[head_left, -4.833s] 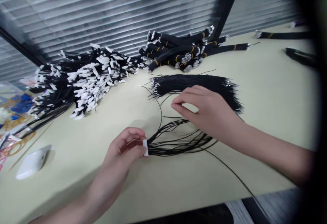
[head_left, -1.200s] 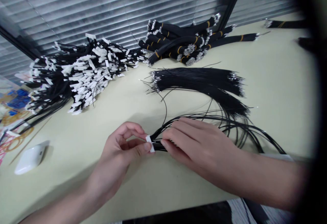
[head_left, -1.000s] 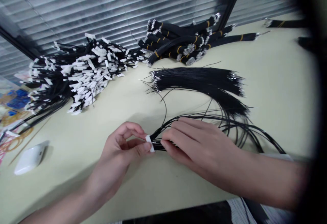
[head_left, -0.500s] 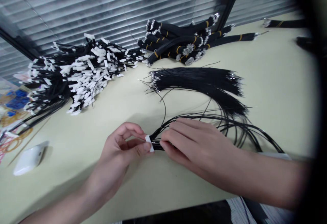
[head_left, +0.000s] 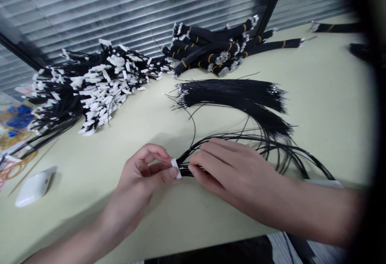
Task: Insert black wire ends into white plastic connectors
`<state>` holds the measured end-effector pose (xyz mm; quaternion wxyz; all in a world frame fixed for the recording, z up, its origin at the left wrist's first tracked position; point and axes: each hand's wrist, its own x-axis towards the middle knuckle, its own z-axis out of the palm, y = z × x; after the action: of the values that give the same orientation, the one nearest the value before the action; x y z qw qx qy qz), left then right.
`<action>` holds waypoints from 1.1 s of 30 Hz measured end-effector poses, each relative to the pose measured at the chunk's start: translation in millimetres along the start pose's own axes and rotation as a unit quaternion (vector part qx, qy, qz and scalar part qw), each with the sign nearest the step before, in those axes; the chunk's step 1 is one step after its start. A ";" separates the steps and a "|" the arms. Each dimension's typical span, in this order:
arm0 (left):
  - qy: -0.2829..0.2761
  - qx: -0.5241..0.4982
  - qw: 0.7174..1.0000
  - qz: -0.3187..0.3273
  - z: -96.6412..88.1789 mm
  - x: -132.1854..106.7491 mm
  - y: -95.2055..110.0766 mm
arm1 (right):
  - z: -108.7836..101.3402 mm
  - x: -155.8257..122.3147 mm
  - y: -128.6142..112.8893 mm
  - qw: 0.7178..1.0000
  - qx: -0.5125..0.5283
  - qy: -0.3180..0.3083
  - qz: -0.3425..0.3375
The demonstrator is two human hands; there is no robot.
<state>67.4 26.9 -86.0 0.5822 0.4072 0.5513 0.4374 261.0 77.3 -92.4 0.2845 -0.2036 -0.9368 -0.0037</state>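
My left hand (head_left: 147, 171) pinches a white connector (head_left: 176, 168) between thumb and fingers. Black wires (head_left: 188, 151) run out of the connector's right side and arc away to the right. Close beside it, my right hand (head_left: 223, 163) is closed, its fingertips at the wires just right of the connector; the exact wire in its pinch is hidden behind the fingers. Behind both hands lies a loose sheaf of black wires (head_left: 229, 93) with bare metal terminals at its ends.
A heap of wires with white connectors (head_left: 102, 91) lies at the back left. Black wire bundles with yellow bands (head_left: 211, 51) are stacked at the back, before window blinds (head_left: 120, 11). A white case (head_left: 33, 187) sits at the left, near yellow rubber bands (head_left: 18, 169).
Almost nothing differs. Both hands keep their places at the connector and wires, with only a tiny shift of the right fingers.
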 end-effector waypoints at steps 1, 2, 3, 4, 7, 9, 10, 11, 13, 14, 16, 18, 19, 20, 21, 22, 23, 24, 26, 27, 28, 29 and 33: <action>0.000 -0.001 1.000 0.001 0.1 -0.2 0.1 | 0.3 -0.2 -0.1 1.000 -0.001 0.002 0.002; 0.000 -0.002 1.000 0.000 0.1 -0.5 0.3 | 0.7 -0.3 -0.2 1.000 -0.003 0.004 0.005; 0.000 -0.002 1.000 0.000 0.1 -0.7 0.3 | 0.9 -0.5 -0.2 1.000 -0.004 0.005 0.007; 0.001 -0.001 1.000 0.000 0.2 -0.9 0.3 | 1.1 -0.5 -0.2 1.000 -0.005 0.005 0.007; 0.002 0.000 1.000 -0.001 0.8 -0.8 0.1 | 0.7 -0.3 0.3 1.000 -0.004 0.004 0.005; 0.004 -0.003 1.000 -0.002 1.0 -0.3 -0.1 | -0.1 -0.1 0.7 1.000 0.001 -0.001 0.001; 0.005 -0.005 1.000 -0.003 0.9 -0.1 -0.2 | -0.6 0.0 0.9 1.000 0.003 -0.003 0.000; 0.005 -0.006 1.000 -0.003 0.7 0.0 -0.3 | -0.9 0.0 1.0 1.000 0.004 -0.006 0.000; 0.005 -0.006 1.000 -0.003 0.2 0.1 -0.6 | -1.4 0.2 1.0 1.000 0.004 -0.003 0.003; 0.006 -0.005 1.000 -0.003 -0.1 -0.1 -0.8 | -1.5 0.2 0.9 1.000 0.003 0.001 0.005; 0.008 -0.005 1.000 0.000 -0.5 -0.4 -1.1 | -1.4 0.5 0.5 1.000 0.004 0.005 0.009; 0.007 -0.007 1.000 0.001 -0.5 -0.6 -1.3 | -1.1 1.0 -0.1 1.000 0.006 0.003 0.011; 0.007 -0.007 1.000 0.001 -0.3 -0.6 -1.2 | -1.1 1.4 -0.4 1.000 0.008 0.001 0.013; 0.006 -0.006 1.000 0.002 -0.1 -0.4 -1.2 | -1.1 1.8 -0.7 1.000 0.009 0.003 0.017; 0.006 -0.005 1.000 0.001 0.1 -0.2 -1.1 | -1.1 2.1 -0.9 1.000 0.012 0.005 0.019; 0.006 -0.003 1.000 0.001 0.3 0.1 -1.0 | -1.3 2.4 -1.0 1.000 0.015 0.008 0.021; 0.006 -0.001 1.000 0.001 0.5 0.4 -1.0 | -1.4 2.6 -1.0 1.000 0.018 0.011 0.023; 0.005 0.000 1.000 0.001 0.7 0.7 -1.0 | -1.5 2.7 -1.0 0.999 0.019 0.015 0.024; 0.005 0.002 1.000 0.001 0.7 1.2 -1.2 | -1.5 2.5 -0.7 1.000 0.016 0.016 0.020; 0.006 0.002 1.000 0.000 0.5 1.2 -1.3 | -1.5 2.2 -0.5 1.000 0.012 0.014 0.018; 0.007 0.002 1.000 0.000 0.4 1.1 -1.4 | -1.4 2.0 -0.4 1.000 0.009 0.012 0.016; 0.007 0.000 1.000 -0.001 0.2 0.8 -1.4 | -1.2 1.7 -0.4 1.000 0.006 0.010 0.015; 0.010 -0.005 1.000 -0.007 -0.3 -0.5 -1.4 | -0.8 1.0 -0.6 1.000 0.000 0.002 0.014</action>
<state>67.2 26.0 -87.2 0.5817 0.3963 0.5575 0.4403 260.5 77.0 -91.1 0.2866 -0.2166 -0.9332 -0.0006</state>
